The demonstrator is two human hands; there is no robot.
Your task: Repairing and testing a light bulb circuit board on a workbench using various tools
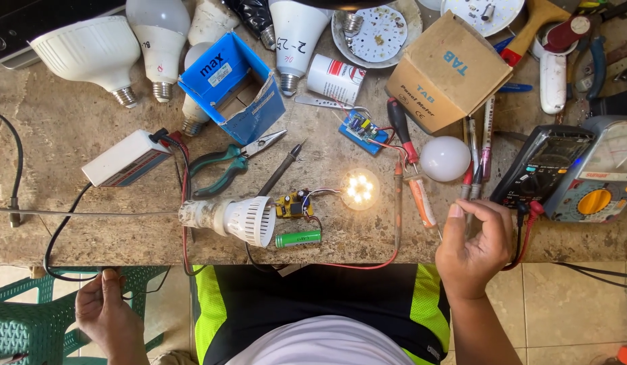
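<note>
My right hand (472, 247) hovers at the bench's front edge, fingers curled around the red and black meter probes (470, 181), whose tips point away from me. My left hand (105, 304) is below the bench edge, pinching a black cable (53, 245). Between them lies an opened white bulb housing (242, 218) with a small yellow circuit board (293, 204) wired to a lit round LED disc (360, 189). A green cylindrical battery cell (298, 238) lies beside the housing.
Two multimeters (570, 172) sit at the right. A brown cardboard box (447, 73), blue open box (234, 86), several white bulbs (90, 51), green pliers (225, 165), soldering iron (281, 169), screwdrivers (403, 132) and a white power adapter (124, 159) crowd the stone bench. A green plastic chair (22, 318) stands at lower left.
</note>
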